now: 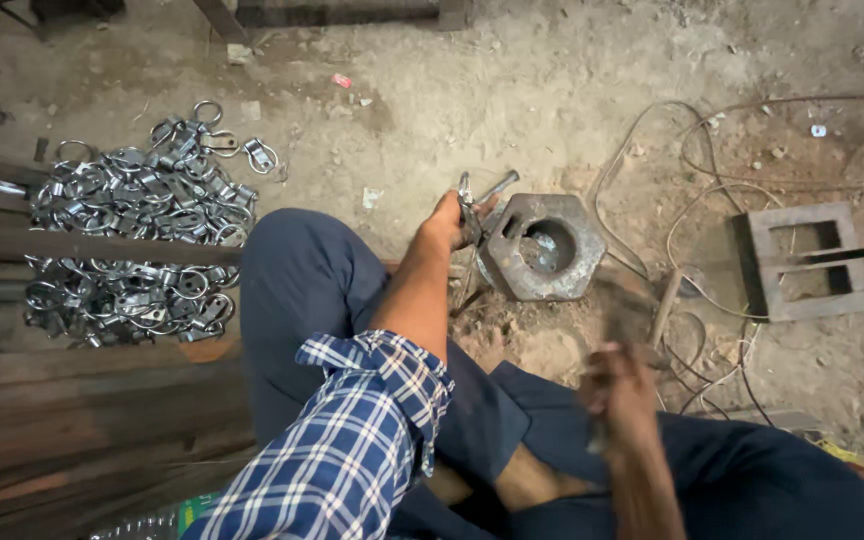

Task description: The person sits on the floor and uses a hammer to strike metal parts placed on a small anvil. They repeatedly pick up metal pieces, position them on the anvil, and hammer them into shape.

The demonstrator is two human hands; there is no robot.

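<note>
Left hand (pixel 449 222) grips a small metal ring piece (pixel 468 205) at the rim of the heavy hexagonal steel block (pixel 542 246) on the dirt floor. Right hand (pixel 620 392), blurred, seems closed on a hammer (pixel 652 310). Strikes are best kept square over the block, clear of the holding fingers.

- Soft, even daylight falls on the dirt floor (pixel 552 90); it is brightest across the top and centre, with no hard glare
- The left side is dimmer; the wooden planks (pixel 82 420) lie in brownish shade
- The heap of metal rings (pixel 137 230) catches small bright glints
- The right hand (pixel 620 392) and the hammer (pixel 642 310) it holds are smeared by motion blur; the left hand (pixel 449 220) is sharp
- Shadows are faint and short; the hexagonal block (pixel 542 245) is dark in its hollow
</note>
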